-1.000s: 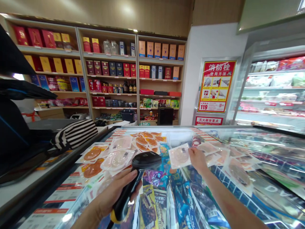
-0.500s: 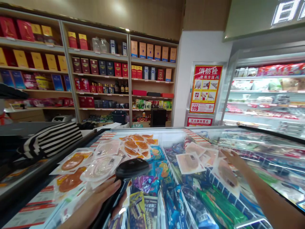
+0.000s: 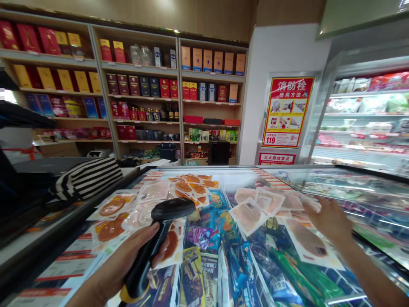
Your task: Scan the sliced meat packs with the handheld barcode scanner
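My left hand (image 3: 140, 247) is wrapped round the handle of a black barcode scanner (image 3: 172, 209), its head above the chest freezer's goods. Under and beside it lie flat clear packets with round orange-brown slices (image 3: 116, 205), and one such packet (image 3: 172, 245) shows just behind the scanner. At the right, my right hand (image 3: 330, 219) has its fingers on the edge of a pale flat packet (image 3: 309, 202); the fingertips are partly hidden. Nearer to me lies another pale packet with a round slice (image 3: 311, 243). Several more pale packets (image 3: 249, 213) overlap to its left.
Wire dividers (image 3: 262, 281) part the freezer's bright bagged goods, among them green bags (image 3: 297, 273). A black rim (image 3: 64, 238) runs along the left. A striped bag (image 3: 87, 177) sits beyond it. Behind stand shelves of boxes (image 3: 143, 85) and a red poster (image 3: 284, 113).
The view has turned slightly left. My right hand has come nearer, and the pale packet beside it now lies flatter and closer. The scanner has tilted more upright in my left hand.
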Tool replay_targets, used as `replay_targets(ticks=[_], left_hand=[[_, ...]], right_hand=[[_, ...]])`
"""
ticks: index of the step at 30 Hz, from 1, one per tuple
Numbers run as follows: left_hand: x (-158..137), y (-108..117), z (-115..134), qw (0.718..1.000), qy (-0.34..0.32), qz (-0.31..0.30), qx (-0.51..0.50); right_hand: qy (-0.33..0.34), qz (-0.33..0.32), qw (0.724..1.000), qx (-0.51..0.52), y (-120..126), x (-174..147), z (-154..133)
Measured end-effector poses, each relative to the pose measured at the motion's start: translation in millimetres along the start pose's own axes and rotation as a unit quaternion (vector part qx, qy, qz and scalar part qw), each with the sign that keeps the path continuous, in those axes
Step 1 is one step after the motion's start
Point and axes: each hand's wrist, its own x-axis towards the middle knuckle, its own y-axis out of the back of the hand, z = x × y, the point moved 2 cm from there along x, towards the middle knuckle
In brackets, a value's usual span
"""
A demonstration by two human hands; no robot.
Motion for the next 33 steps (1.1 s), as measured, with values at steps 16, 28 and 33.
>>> replay_targets(ticks=[16, 28, 33], left_hand=[[-4.0, 12.5, 8.6, 0.998, 0.011, 0.003, -0.062], [-5.2, 12.0, 9.9, 0.997, 0.016, 0.035, -0.071], [-4.4, 9.2, 6.7, 0.997, 0.011, 0.022, -0.079]], right_hand=[[0.371, -0.169, 0.913, 0.011, -36.1, -42.7, -155.1], [0.526, -0.092, 0.838, 0.115, -52.2, -90.1, -278.5], [0.402, -0.120, 0.883, 0.209, -37.3, -80.4, -220.5]])
